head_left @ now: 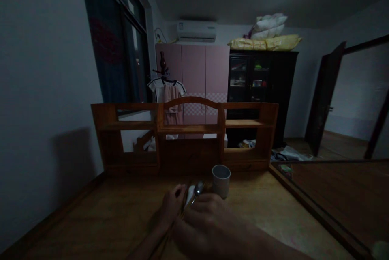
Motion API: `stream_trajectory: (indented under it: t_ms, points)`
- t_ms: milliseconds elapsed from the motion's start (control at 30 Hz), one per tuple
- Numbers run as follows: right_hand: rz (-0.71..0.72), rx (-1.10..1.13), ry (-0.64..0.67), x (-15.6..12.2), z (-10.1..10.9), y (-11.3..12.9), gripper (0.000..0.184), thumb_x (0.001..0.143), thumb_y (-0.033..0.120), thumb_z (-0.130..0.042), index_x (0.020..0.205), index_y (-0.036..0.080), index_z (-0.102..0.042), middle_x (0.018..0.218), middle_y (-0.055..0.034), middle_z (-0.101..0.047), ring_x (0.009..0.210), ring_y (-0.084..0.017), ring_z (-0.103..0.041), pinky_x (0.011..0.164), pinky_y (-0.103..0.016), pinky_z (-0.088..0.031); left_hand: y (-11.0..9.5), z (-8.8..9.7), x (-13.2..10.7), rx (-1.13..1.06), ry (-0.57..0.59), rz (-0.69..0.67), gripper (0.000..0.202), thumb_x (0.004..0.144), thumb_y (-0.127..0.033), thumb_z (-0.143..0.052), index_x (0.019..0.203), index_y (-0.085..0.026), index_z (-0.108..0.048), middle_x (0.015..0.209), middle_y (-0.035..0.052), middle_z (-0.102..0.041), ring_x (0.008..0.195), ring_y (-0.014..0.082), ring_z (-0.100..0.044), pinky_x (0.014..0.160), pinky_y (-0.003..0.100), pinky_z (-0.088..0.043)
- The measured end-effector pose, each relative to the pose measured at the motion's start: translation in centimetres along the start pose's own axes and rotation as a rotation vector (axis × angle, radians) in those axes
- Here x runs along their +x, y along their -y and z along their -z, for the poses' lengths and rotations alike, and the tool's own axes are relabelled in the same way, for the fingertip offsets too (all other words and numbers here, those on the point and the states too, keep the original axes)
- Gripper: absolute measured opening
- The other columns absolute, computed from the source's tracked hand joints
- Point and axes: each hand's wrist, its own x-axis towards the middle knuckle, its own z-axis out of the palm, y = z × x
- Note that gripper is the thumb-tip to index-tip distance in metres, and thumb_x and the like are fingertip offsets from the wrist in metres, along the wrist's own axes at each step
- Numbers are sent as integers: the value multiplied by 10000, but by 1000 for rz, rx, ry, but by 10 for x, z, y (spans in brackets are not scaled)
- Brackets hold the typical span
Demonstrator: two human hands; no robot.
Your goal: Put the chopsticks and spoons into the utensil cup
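Two spoons [194, 192] stick out from between the hands, low over the bench [106, 211]. Their round ends point away from the person. The cup [221, 179] stands just beside them, on the right and a bit further back. The right hand [206, 217] is curled over the handles and is nearer the cup. The left hand [172, 206] touches the spoons from the left, but it is too dark to tell if it grips.
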Motion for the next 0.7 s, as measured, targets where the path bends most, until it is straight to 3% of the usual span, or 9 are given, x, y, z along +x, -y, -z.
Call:
stream_trajectory:
  t_ms: [100, 167, 267, 400, 700]
  points:
    - [-135, 10, 26, -27, -68, -21, 136, 890, 147, -495, 776, 173, -564, 660, -14, -637, 564, -137, -570, 568, -274, -383, -4, 3, -1, 10, 14, 29, 350, 876, -455, -431, 694, -177, -545, 622, -4, -565, 592, 143, -518, 577, 228, -374]
    - [-319, 73, 35, -47, -107, -28, 177, 897, 197, -505, 728, 180, -557, 618, -2, -637, 533, -128, -585, 544, -262, -349, -9, 6, -3, -32, 48, 29, 305, 877, -410, -414, 712, -182, -530, 661, -4, -576, 625, 142, -530, 602, 219, -388]
    - [-468, 167, -23, -69, -144, -32, 169, 900, 207, -505, 747, 192, -576, 622, 4, -656, 523, -121, -610, 529, -248, -316, -15, 11, -6, -69, 106, 29, 227, 866, -309, -380, 761, -197, -547, 717, 1, -602, 675, 151, -559, 634, 220, -404]
    - [-488, 254, -17, -86, -162, -34, 176, 897, 182, -483, 759, 192, -592, 632, -6, -673, 518, -123, -619, 516, -235, -308, -16, 11, -4, 5, 142, 16, 201, 855, -265, -398, 761, -194, -561, 741, 7, -617, 718, 160, -572, 674, 229, -405]
    - [-602, 357, 187, -98, -168, -39, 179, 843, 107, -481, 924, 195, -614, 746, -23, -710, 618, -145, -660, 541, -225, -341, -20, 5, -7, 186, 162, -110, 189, 853, -336, -531, 768, -176, -587, 790, 19, -587, 750, 156, -544, 698, 245, -397]
